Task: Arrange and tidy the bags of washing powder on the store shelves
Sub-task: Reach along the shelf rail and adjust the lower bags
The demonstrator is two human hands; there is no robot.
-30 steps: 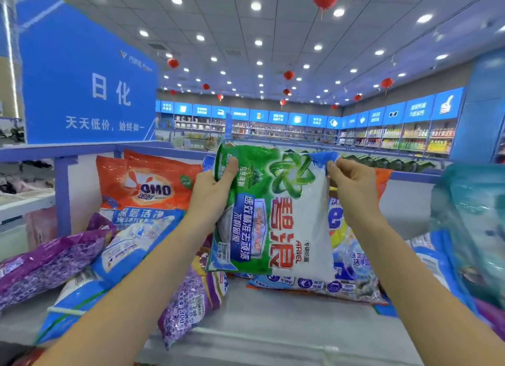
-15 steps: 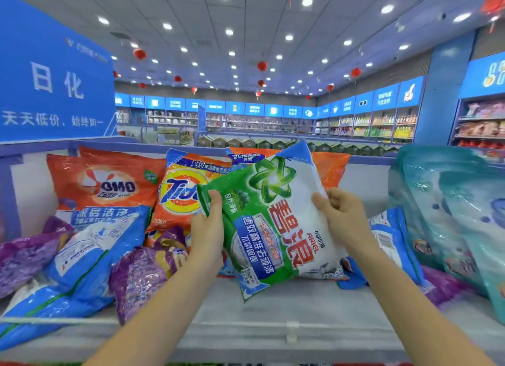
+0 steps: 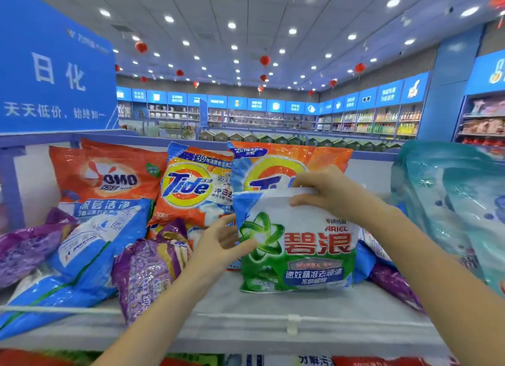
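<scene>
Head view, centre of the frame: the right hand (image 3: 325, 193) pinches the sealed top edge of a green-and-white plastic bag of Ariel washing powder (image 3: 300, 253), with its fingers curled over the edge. This grip seems meant to keep the soft bag upright with its label facing out. The left hand (image 3: 218, 242) holds the bag's left edge lower down, thumb across the green print and fingers behind, apparently steadying it and squaring it to the front.

The bag's bottom rests on the pale grey shelf (image 3: 218, 297), a little right of centre. It stands just in front of an orange plastic Tide bag (image 3: 289, 166) that stands at the back of the shelf, so setting it there looks like the start of a front row. Left of that, a second orange Tide bag (image 3: 191, 193) and a red-orange OMO bag (image 3: 109, 174) also stand at the back, faces forward.

The lower left of the frame is untidy. A blue-and-white bag (image 3: 90, 253), a purple speckled bag (image 3: 147, 270) and a far-left purple bag (image 3: 24, 245) lie slumped on their sides, so they probably remain to be stood up. At the right edge, teal translucent pouches (image 3: 448, 201) stand close to the camera. Along the bottom, a thin white rail (image 3: 164, 312) edges the shelf.
</scene>
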